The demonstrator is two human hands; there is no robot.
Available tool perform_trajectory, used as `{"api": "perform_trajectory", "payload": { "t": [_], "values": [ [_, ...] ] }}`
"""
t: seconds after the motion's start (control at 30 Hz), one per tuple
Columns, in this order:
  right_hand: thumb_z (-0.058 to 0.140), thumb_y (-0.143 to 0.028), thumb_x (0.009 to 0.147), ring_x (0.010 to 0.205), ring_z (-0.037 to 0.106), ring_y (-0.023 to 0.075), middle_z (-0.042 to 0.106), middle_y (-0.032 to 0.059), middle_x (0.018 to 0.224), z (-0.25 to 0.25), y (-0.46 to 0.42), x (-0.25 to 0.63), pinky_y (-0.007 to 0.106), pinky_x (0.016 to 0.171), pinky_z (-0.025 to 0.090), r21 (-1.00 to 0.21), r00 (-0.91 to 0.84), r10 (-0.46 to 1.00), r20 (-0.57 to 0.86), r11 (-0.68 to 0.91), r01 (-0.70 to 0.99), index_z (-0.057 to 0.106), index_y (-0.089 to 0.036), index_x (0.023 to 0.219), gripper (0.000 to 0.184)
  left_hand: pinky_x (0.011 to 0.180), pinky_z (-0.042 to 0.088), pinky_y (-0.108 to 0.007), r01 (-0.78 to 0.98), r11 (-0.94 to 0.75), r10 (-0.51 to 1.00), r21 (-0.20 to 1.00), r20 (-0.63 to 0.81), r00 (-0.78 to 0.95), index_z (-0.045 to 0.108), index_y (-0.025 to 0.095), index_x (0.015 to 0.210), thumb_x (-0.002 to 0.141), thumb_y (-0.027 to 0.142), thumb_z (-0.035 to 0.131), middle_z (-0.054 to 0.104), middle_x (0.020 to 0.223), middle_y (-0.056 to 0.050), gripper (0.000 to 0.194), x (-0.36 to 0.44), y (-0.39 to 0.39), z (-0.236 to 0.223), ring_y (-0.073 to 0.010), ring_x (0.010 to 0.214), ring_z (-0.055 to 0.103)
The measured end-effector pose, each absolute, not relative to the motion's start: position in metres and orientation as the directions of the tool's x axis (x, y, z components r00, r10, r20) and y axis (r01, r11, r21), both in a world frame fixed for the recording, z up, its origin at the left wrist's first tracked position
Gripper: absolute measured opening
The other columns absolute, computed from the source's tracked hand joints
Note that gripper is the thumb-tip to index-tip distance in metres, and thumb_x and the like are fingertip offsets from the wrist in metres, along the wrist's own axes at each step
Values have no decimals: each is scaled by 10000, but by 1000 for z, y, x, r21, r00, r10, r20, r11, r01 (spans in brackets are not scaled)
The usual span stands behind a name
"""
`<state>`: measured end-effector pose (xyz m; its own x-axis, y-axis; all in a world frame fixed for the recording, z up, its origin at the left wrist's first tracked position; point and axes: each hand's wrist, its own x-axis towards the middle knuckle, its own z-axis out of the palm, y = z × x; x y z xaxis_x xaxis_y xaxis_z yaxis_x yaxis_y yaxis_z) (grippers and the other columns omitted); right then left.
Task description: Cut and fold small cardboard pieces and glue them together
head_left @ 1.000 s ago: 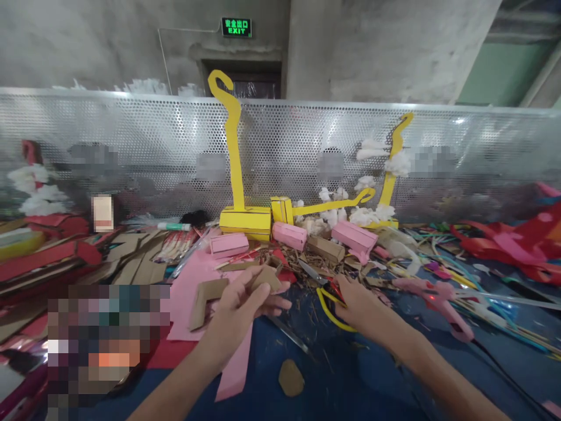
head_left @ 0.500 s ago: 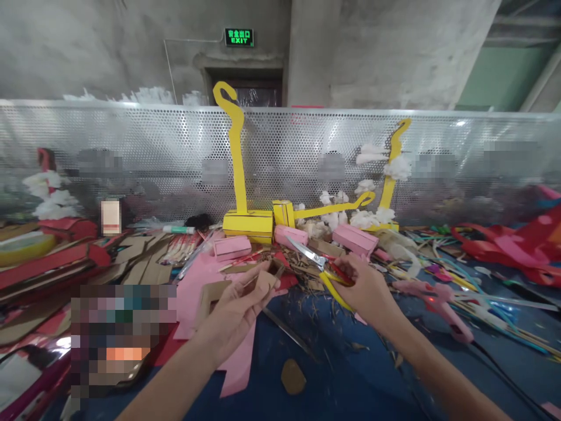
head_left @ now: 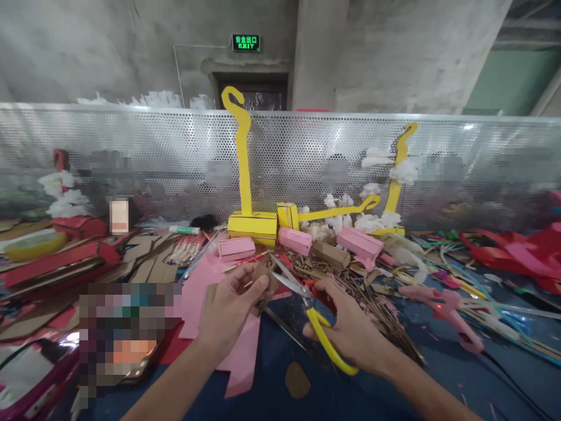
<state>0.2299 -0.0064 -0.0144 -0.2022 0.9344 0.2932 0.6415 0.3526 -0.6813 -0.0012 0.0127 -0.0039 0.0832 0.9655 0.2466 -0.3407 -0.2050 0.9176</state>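
- Above the desk (head_left: 372, 394), the left hand (head_left: 223, 316) pinches a small cardboard piece (head_left: 262, 271) between thumb and fingers, leaving one side exposed to the blades.
- Fingers of the right hand (head_left: 359, 333) grasp the scissors (head_left: 319, 332) by their handles, keeping the blades parted at the cardboard; contact is unclear.
- Well apart, a pink glue gun (head_left: 456, 313) leaves both hands elbow room.

Left hand (head_left: 232, 304) is covering part of the cardboard piece (head_left: 264, 279), right hand (head_left: 353, 327) is hiding some scissors (head_left: 305, 290), pixelation (head_left: 127, 333) is blurring stuff toward the surface (head_left: 359, 394)'s near left corner, right picture edge is cropping red ribbon (head_left: 495, 251).
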Motion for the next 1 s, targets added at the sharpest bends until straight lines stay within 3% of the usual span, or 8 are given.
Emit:
{"api": "perform_trajectory", "payload": {
  "t": [0.2,0.33,0.6,0.8,1.0],
  "values": [
    [823,-382,684,931,623,264,666,57,1049,-13,-9,226,354,794,466,-601,-205,904,375,405,689,576,-227,1076,489,575,496,-212,-182,-235,963,955,254,86,665,174,979,813,370,778,692,818,-1,281,-1,9,-1,-111,641,604],
    [833,-420,682,944,637,270,681,66,1073,-14,-10,228,364,807,473,-597,-200,901,386,409,690,579,-233,1119,539,556,476,-218,-146,-271,953,951,287,95,662,174,971,817,347,769,675,787,2,255,1,7,0,-116,628,596],
    [836,-443,675,911,660,265,704,60,1047,-14,-12,228,362,787,486,-614,-207,898,388,420,668,581,-239,1167,590,541,439,-217,-127,-338,923,933,355,150,627,175,855,844,315,727,617,719,19,172,-1,9,-3,-104,598,562],
    [845,-463,662,878,666,260,711,46,994,-12,-13,227,350,753,487,-608,-179,912,368,382,696,585,-245,1138,585,553,444,-211,-155,-325,921,933,349,170,622,183,928,850,329,725,611,696,34,195,0,8,-3,-98,591,547],
    [843,-466,664,885,664,260,714,51,1012,-12,-13,227,350,760,491,-608,-191,908,374,395,689,589,-242,1152,594,578,433,-202,-168,-342,910,925,370,187,613,178,848,837,274,731,591,691,41,153,1,6,0,-88,596,517]
  ]
}}
